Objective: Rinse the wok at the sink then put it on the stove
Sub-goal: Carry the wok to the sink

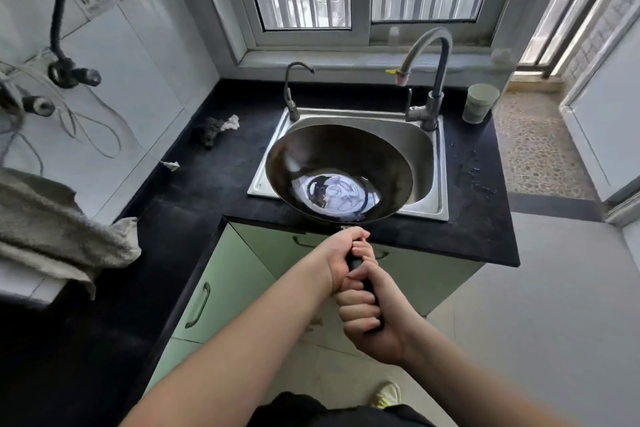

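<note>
Wok held over the sink, rinse seems in progress.
I see both hands, left hand (pixel 341 255) and right hand (pixel 367 314), gripping the wok (pixel 337 173) handle; water sits inside, above the sink (pixel 431 156). Emptying it and the stove remain.

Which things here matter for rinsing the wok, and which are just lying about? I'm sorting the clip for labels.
Belongs to the job:
wok, holding water
left hand and right hand, both gripping its handle
sink
large faucet

Just lying about:
small faucet
scrubber on the counter
cup
towel
</note>
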A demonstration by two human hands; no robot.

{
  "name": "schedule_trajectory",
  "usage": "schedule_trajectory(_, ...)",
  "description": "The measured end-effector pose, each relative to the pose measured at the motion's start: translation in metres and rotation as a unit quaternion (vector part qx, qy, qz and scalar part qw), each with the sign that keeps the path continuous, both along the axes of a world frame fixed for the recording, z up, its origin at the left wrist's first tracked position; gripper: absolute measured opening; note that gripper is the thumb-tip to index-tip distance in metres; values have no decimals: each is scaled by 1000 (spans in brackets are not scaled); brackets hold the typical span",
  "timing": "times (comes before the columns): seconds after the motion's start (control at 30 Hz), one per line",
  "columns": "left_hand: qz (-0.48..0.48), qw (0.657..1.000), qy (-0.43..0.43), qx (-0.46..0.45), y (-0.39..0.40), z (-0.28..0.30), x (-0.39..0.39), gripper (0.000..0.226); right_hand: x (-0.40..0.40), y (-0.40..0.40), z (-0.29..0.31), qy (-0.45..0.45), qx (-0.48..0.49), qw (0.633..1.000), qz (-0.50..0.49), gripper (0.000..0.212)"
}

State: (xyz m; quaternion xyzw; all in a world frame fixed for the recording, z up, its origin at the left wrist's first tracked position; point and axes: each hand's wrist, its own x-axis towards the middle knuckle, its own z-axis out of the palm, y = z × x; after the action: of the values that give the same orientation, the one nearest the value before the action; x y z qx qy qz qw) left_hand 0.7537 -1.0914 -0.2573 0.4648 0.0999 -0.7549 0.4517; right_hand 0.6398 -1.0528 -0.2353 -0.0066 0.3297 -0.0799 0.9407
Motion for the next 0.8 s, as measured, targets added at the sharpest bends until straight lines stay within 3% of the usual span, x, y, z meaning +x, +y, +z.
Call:
schedule_trajectory(0.37, -24, 999, 23, 14, -79, -26, 51, 57, 55, -72, -13, 5, 45, 997, -55, 25)
schedule_trajectory(0.8, -121, 988, 71, 58, -154, -67, 118, 57, 136, -134, -37, 40, 116, 981, -151, 34)
